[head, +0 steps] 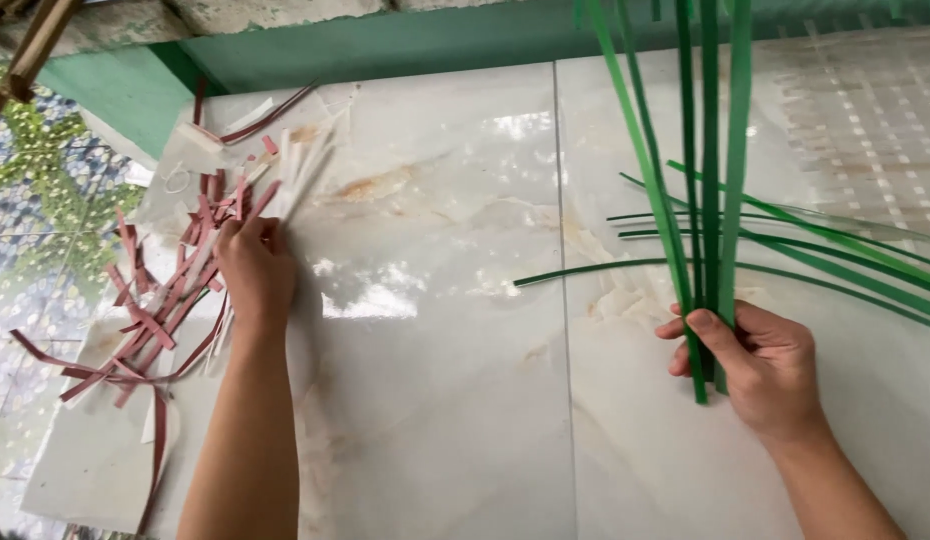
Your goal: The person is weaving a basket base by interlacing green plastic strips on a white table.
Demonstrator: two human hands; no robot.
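The green strips (707,150) held in the right hand (760,365) run past the top edge. The left hand's (255,270) fingertips are buried among reddish-brown strips (150,320).

A glossy marble-patterned floor tile (435,400) lies below a green wall base (385,45) and bamboo pole (30,55).

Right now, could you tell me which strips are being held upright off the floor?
The green strips gripped in the right hand stand upright; the reddish-brown strips under the left hand lie flat in a pile.
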